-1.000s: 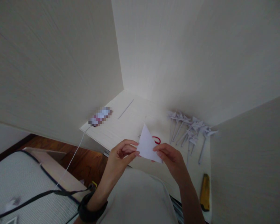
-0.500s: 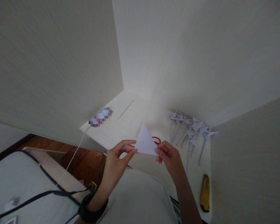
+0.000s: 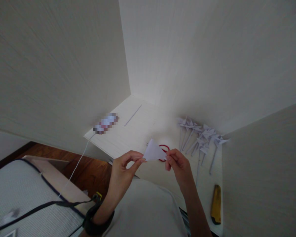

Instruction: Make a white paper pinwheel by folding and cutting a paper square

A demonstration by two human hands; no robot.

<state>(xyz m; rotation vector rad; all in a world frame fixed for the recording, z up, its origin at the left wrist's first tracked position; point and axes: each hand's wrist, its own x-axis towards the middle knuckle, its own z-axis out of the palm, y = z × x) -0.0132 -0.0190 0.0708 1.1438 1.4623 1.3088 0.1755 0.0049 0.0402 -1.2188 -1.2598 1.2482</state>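
Since a moment ago, our white paper triangle [image 3: 154, 153] has tipped down flatter, so now we see less of it and it looks smaller. Before, it stood up tall between our fingers. Our hands have also moved a little apart and a bit higher over the worktop [image 3: 128, 135].

Our left hand [image 3: 124, 168] pinches the left corner of the paper with thumb and first finger. Our right hand [image 3: 179, 164] pinches the right corner the same way. Both hands are closed on the paper, and it hangs in the air between them, just above the worktop and in front of our body.

Right behind the paper lies a red loop [image 3: 164, 148] on the worktop. We see more of it now, because the paper covers less of it. Far off to the right, near the back wall, lies a bunch of white paper pinwheels [image 3: 201, 138] on thin sticks. They have not moved. A yellow cutter [image 3: 216, 204] lies at the right edge, close to us. At the left edge lies a blurred flat thing [image 3: 106, 123] with a white cable [image 3: 76, 166] running down from it. A thin pale stick [image 3: 133, 115] lies near the back corner. A dark band [image 3: 96, 220] sits on our left wrist.
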